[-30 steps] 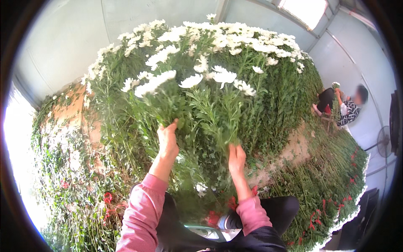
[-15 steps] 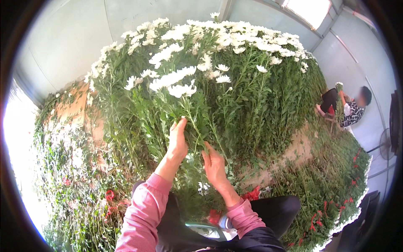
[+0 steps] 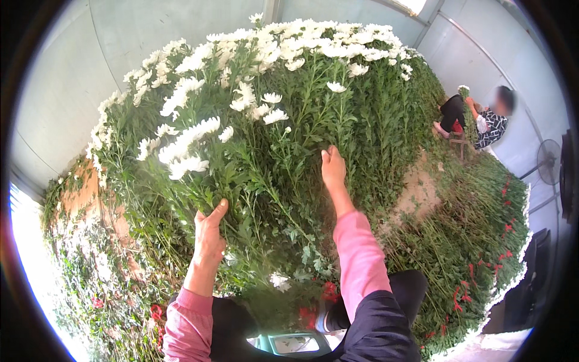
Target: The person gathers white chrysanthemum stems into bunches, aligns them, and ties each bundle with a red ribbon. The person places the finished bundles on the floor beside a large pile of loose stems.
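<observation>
White chrysanthemums [image 3: 192, 137] on long leafy green stems lean up and to the left out of my left hand [image 3: 209, 240]. Its fingers are wrapped round the stems, with the thumb raised along them. My right hand [image 3: 333, 173] reaches forward into the big stack of standing white chrysanthemums [image 3: 368, 102]. The thumb and fingers there are pressed together against the greenery; leaves and the hand itself hide whatever is between them. Between my knees the lower stems and leaves hang down, with a white bloom [image 3: 280, 281] low among them.
Cut stems with red ties [image 3: 461, 295] lie piled at the right, more loose greenery [image 3: 114, 289] at the left. A green stool [image 3: 289, 342] is beneath me. Another person [image 3: 488, 123] sits far right holding flowers, near a fan [image 3: 549, 161]. Pale walls [image 3: 169, 36] stand behind the stack.
My right hand has left the held stems and moved forward and right into the stack. My left hand has shifted left and down with its chrysanthemums. The whole view has turned somewhat.
</observation>
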Motion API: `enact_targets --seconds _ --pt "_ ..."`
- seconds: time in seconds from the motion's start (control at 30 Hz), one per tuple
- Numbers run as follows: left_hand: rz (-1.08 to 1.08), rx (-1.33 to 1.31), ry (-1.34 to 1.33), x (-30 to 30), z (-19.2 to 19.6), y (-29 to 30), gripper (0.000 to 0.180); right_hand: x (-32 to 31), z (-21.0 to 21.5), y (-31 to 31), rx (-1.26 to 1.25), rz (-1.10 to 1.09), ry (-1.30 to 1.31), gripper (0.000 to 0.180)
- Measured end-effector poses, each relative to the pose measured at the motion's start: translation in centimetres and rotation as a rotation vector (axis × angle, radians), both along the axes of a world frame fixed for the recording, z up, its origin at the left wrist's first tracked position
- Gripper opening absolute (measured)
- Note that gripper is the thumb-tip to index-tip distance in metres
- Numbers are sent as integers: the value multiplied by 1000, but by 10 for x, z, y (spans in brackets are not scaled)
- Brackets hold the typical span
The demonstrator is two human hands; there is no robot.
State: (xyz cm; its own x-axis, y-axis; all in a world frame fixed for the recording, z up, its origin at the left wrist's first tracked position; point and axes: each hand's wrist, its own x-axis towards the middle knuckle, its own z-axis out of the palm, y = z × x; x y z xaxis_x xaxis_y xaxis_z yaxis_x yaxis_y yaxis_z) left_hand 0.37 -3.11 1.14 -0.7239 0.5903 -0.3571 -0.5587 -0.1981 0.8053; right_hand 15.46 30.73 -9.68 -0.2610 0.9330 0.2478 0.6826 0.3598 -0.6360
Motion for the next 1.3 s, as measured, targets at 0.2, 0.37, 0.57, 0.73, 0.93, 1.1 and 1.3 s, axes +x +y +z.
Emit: enact_targets --seconds 0.2,0.37,0.57,0.73,0.93,1.1,1.3 --pt "-2 49 -44 -7 0 -1 33 -67 -18 23 -320 1 348 38" --pt "56 -31 -63 -23 -4 -11 27 -77 2 -11 -134 52 820 29" --pt "34 80 -106 -21 5 -16 28 -49 188 -45 47 90 779 30" --pt "-38 179 -111 -28 2 -22 28 -26 336 -77 395 429 927 27" --pt "-39 307 -98 -32 11 -39 34 -18 275 -217 385 689 325 19" --pt "45 354 -113 -29 13 -47 37 -47 135 -284 168 771 217 20" --pt "118 220 12 -26 11 -56 22 -48 92 -330 263 788 84 29"
